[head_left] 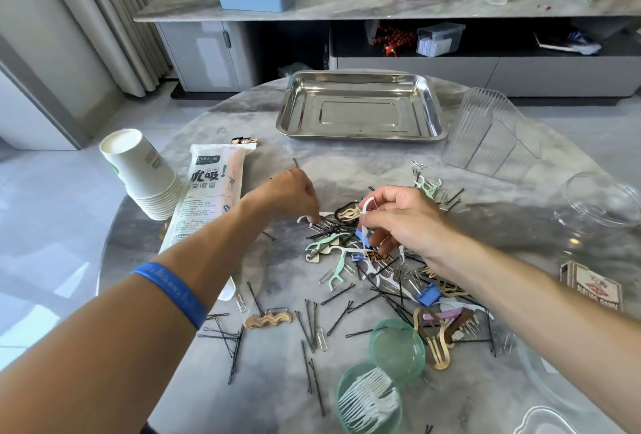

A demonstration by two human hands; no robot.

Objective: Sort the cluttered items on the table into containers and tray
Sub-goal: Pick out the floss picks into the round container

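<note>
Nearest, a round green case (369, 399) lies open on the marble table (242, 121), white floss picks (367, 400) packed in one half. Black bobby pins (312, 326) scatter beyond it. Over the central pile of clips and picks (350, 256), the right hand (402, 222) pinches a white floss pick (367, 204), while the left hand (293, 194) curls down, fingertips gripping something in the clutter; what exactly, I cannot tell. Farther back sits a steel tray (360, 128), beside a clear organizer (492, 142).

Right hand (399, 222) pinches a white floss pick (368, 202) above the clutter pile (360, 260).
</note>
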